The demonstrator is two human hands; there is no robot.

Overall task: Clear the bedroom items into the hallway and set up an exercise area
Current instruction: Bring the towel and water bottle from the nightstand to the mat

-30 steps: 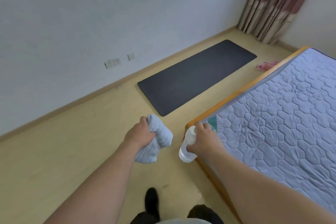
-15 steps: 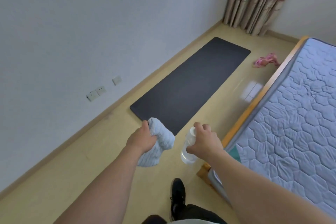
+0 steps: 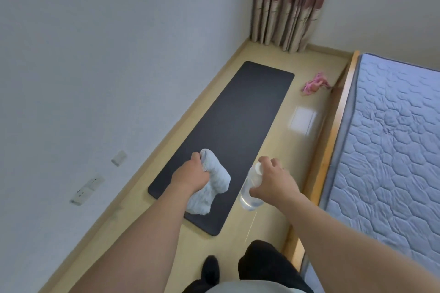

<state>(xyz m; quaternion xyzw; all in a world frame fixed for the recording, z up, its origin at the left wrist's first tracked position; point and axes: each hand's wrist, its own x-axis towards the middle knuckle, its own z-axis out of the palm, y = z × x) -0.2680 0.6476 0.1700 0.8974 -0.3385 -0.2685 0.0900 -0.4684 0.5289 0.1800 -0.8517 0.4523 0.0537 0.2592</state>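
- Grey-painted wall [image 3: 100, 59] fills the left, with white sockets [image 3: 87, 190] low on it; it leaves only a narrow strip of floor along the mat's left edge, so I would not put anything down there.
- Dark foam exercise mat [image 3: 238, 131] lies flat on the pale wood floor [image 3: 133, 216], running from near the feet to the far curtain [image 3: 290, 2]. It looks already laid, so I judge the step in hand to be bringing the accessories to it.
- Left hand [image 3: 190, 177] has its fingers curled round a bunched white towel [image 3: 212, 185], which hangs over the near end of the mat. To do this well, lower it onto the mat's near corner, or fold it first so that it lies flat and not in a heap.
- Right hand [image 3: 273, 181] grips a clear water bottle [image 3: 250, 188] near its white cap, above the bare floor just right of the mat. Stand it upright on the floor beside the mat, not on the foam, where I judge it would tip more easily.
- A pink item [image 3: 314, 83] lies on the far floor near the bed frame [image 3: 333, 140]; what it is I cannot tell.
- Quilted blue mattress [image 3: 390, 145] takes the right side, so the floor between bed and mat should stay free for walking.
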